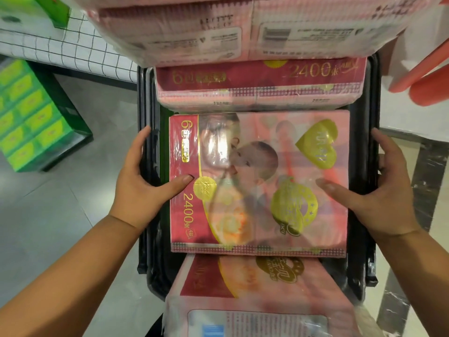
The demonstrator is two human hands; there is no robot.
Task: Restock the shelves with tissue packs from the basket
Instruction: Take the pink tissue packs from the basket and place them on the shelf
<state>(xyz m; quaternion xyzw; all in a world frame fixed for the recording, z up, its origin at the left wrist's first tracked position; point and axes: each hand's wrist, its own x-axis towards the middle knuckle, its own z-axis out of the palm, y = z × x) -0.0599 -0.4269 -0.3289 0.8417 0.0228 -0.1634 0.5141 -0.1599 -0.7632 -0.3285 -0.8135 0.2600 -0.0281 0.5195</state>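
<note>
Two hands, left hand (143,176) and right hand (371,190), clasp the tissue pack (260,183) by its sides, thumbs on top. Pack lies flat in the black basket (147,100); beyond it, another pink pack (260,86).

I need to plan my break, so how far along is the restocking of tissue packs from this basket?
Done: no shelved pack shows in this view, so I cannot tell. In hand: the left hand and right hand grip the middle pack by its sides, inside the basket. Left: three more pink packs, the far pack, the top pack over it and the near pack.
</note>
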